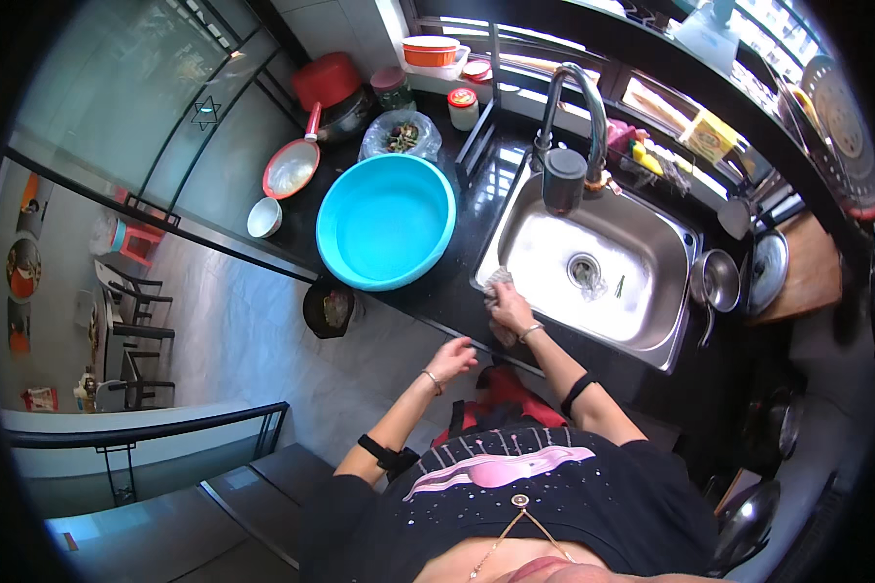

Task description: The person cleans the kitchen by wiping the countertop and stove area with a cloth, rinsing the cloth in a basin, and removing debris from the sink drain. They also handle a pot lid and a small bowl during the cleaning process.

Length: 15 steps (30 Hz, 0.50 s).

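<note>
My right hand [514, 309] grips a crumpled greyish cleaning cloth [501, 284] at the near left corner of the stainless steel sink [532, 270]. Part of the cloth hangs below the hand over the black countertop [437, 306]. My left hand [453, 360] is held in front of the counter's edge, fingers loosely bent, with nothing seen in it. To the left of the cloth stands a large turquoise plastic basin [386, 226]. In the sink, a clear plastic scrap [594, 286] lies by the drain [583, 270], beside a green vegetable piece [620, 286].
A tall faucet [596, 109] arches over the sink. At the right are a small steel pan [716, 280] and a wooden cutting board [809, 266]. A white bowl [265, 218] and a red-rimmed strainer [292, 169] stand at the left. A black bin [328, 310] is on the floor.
</note>
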{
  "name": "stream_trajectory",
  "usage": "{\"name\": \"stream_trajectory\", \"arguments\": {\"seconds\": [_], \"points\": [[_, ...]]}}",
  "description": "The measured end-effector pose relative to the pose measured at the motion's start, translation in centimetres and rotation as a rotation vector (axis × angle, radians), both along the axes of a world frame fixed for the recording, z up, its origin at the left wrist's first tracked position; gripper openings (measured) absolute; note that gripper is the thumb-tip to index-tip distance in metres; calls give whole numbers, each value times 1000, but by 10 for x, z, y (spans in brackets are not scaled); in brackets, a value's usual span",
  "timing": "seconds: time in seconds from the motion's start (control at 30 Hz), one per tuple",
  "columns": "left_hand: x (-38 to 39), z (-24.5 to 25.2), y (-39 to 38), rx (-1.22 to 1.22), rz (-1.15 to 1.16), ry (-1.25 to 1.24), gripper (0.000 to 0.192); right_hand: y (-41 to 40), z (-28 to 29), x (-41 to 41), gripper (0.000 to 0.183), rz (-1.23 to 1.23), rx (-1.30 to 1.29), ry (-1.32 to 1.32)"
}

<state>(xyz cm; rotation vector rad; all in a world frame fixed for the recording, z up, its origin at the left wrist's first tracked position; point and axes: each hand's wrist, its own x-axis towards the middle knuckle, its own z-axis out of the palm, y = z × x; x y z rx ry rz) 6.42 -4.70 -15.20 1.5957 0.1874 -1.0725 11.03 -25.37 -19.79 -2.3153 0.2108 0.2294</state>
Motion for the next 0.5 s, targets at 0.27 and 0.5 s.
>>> {"name": "stream_trajectory", "arguments": {"seconds": [0.27, 0.5], "points": [[68, 67, 28, -89, 432, -128, 40, 6, 39, 86, 36, -235, 565, 36], [117, 105, 10, -370, 571, -262, 57, 34, 138, 108, 62, 170, 1071, -129]]}}
